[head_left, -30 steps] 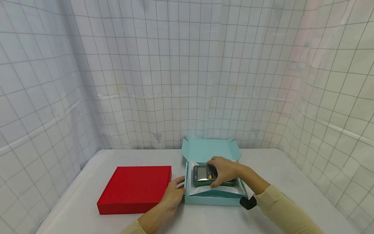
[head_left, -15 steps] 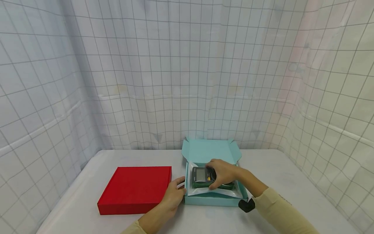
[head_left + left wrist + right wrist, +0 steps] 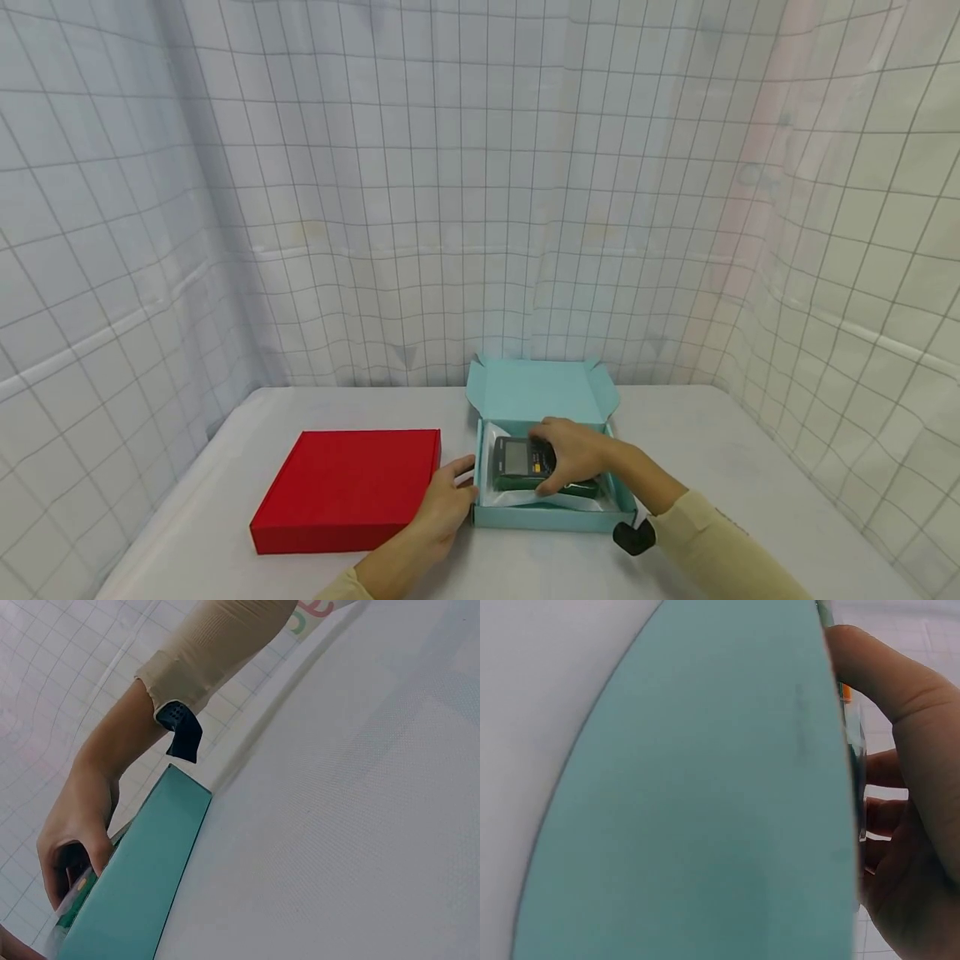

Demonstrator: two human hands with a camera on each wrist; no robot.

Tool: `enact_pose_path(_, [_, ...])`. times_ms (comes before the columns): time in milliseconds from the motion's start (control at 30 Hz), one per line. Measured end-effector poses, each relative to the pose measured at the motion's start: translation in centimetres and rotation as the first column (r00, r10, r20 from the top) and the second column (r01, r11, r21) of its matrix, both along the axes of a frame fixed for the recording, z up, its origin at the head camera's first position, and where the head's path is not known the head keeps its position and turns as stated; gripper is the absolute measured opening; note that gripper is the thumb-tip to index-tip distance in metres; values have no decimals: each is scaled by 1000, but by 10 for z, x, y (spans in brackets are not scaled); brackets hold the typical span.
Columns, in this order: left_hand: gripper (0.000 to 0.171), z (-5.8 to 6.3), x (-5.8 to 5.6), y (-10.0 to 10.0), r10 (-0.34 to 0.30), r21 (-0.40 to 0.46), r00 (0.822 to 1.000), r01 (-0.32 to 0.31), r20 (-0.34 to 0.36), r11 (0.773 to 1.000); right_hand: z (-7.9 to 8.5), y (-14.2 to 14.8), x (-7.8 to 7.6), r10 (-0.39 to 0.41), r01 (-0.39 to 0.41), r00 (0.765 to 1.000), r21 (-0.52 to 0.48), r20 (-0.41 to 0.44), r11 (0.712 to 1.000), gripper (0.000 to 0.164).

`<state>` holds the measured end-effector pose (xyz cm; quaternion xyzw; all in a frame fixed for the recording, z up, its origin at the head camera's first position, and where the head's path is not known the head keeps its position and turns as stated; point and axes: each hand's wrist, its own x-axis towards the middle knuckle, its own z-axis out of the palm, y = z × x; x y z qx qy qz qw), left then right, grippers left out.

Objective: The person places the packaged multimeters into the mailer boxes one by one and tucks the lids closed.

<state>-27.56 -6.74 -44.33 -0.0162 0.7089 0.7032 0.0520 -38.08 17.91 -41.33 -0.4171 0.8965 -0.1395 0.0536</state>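
A dark multimeter (image 3: 516, 457) with a grey screen and green sides lies in the open teal box (image 3: 555, 520), on a clear and white plastic wrapping (image 3: 501, 499). From above, my right hand (image 3: 577, 454) grips the multimeter across its dial, thumb on the near side and fingers on the far side. In the right wrist view the box wall (image 3: 690, 787) hides most of it, with the thumb just over the rim. My left hand (image 3: 444, 504) rests with loosely extended fingers against the box's left wall.
A closed red box (image 3: 348, 479) lies to the left, close to my left hand. The teal lid (image 3: 543, 390) stands folded back behind its box. A black wrist device (image 3: 634, 537) hangs under my right sleeve by the box's front right corner. Gridded curtains (image 3: 480, 208) surround the white table.
My right hand has lowered the multimeter and its wrapping deeper into the teal box. The wrapping's front edge now sits behind the front wall. My left hand has stayed at the box's side.
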Motion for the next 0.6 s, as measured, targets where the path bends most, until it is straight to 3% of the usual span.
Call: enact_pose_path(600, [58, -1, 0, 0, 10, 1, 1000, -10, 2, 1000, -10, 1, -1, 18, -18, 999, -16, 28, 1000, 80])
